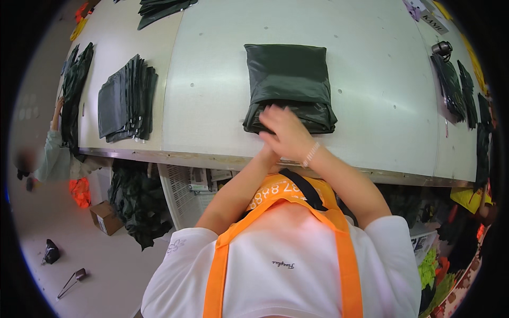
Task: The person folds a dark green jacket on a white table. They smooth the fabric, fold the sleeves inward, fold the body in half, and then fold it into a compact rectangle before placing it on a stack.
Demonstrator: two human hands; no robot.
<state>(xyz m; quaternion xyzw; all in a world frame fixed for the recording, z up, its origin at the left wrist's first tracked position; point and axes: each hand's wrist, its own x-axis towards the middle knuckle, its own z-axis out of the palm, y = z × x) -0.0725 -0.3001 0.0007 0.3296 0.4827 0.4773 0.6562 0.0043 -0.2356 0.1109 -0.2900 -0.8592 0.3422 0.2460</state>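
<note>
A dark green, shiny folded piece (288, 71), perhaps a garment or a pouch, lies in front of me on the pale table. Its near end has an open fold with more of the glossy material showing inside. My right hand (290, 135), with a pale band at the wrist, reaches over this near edge. Its fingers are stretched out and slightly blurred, and nothing shows in them. Beneath the right hand, close to the table's front edge, is my left hand (269, 155). Its fingers are mostly hidden.
A stack of flat dark green pieces (119, 100) lies to the left. Beyond it, another person's sleeved arm (53, 153) reaches toward dark green material (77, 98). Dark bundles (449, 87) and a black device (442, 49) lie at right. A white basket (180, 196) stands below the table.
</note>
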